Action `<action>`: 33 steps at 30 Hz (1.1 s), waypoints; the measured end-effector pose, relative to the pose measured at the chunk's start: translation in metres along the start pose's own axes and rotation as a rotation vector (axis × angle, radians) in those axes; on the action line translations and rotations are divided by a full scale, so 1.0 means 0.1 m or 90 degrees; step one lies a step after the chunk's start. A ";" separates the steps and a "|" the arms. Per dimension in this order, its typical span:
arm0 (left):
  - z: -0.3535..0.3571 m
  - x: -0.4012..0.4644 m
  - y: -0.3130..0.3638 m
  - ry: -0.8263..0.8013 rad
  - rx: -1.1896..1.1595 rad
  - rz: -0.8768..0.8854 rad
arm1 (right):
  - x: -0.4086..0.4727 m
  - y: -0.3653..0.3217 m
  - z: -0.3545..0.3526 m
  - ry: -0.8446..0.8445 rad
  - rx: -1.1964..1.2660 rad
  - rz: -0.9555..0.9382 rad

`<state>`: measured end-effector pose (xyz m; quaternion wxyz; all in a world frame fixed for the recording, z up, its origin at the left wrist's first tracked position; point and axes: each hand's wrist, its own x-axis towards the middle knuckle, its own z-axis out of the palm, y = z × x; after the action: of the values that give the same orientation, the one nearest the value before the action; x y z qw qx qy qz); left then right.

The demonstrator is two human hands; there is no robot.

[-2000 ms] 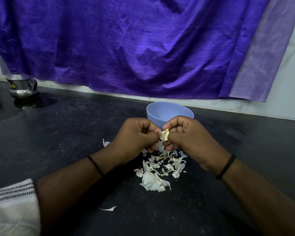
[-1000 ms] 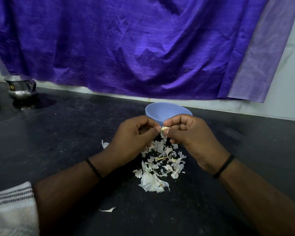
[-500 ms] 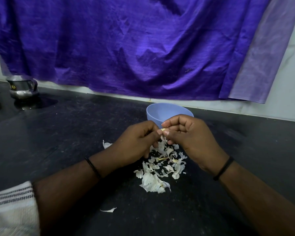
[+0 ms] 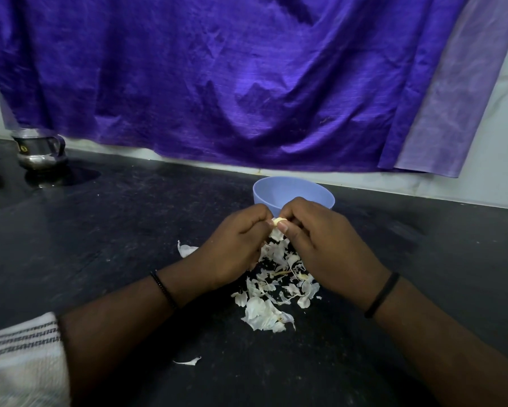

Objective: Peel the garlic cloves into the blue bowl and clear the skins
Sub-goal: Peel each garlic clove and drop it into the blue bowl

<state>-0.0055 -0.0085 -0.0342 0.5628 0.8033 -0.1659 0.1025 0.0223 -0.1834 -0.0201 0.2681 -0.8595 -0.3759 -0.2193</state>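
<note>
Since two seconds ago both hands have crept a little towards the far side, closer to the bowl, and less of the clove shows between the fingertips than it did. Left hand (image 4: 235, 245) and right hand (image 4: 320, 245) meet knuckle to knuckle, each pinching the one garlic clove (image 4: 277, 221) with curled fingers, just on the near side of the blue bowl (image 4: 293, 190) and raised above the tabletop (image 4: 129, 230). Whether the bowl holds any peeled cloves cannot be told, as its inside is mostly hidden by the hands.

Beneath the hands lies the heap of skins (image 4: 273, 289), with one stray skin (image 4: 185, 249) to the left and another flake (image 4: 188, 361) nearer the body. My guess is that the clove is small and slick once bare, so a hard pinch could shoot it out onto the tabletop instead of into the bowl (or into the skins, where it would be lost among them). Loose skin could also cling to the fingers and drop into the bowl.

Black and dusty-looking, the tabletop runs to a pale wall hung with a purple cloth (image 4: 217, 83); a steel pot (image 4: 38, 151) stands far left, and a striped sleeve (image 4: 21, 356) shows at the near left corner
</note>
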 end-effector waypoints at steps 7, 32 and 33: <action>0.06 -0.03 0.04 0.006 -0.042 0.005 | 0.00 -0.05 -0.02 -0.055 0.065 0.005; 0.07 -0.05 0.12 0.045 0.004 0.100 | 0.03 -0.11 0.01 -0.107 0.715 0.319; 0.07 -0.05 0.12 0.049 0.010 0.106 | 0.04 -0.12 0.01 -0.107 0.732 0.328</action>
<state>-0.0153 -0.0179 -0.0279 0.5519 0.7867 -0.2092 0.1810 0.0155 -0.1737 -0.0155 0.7008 -0.6551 -0.2347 0.1572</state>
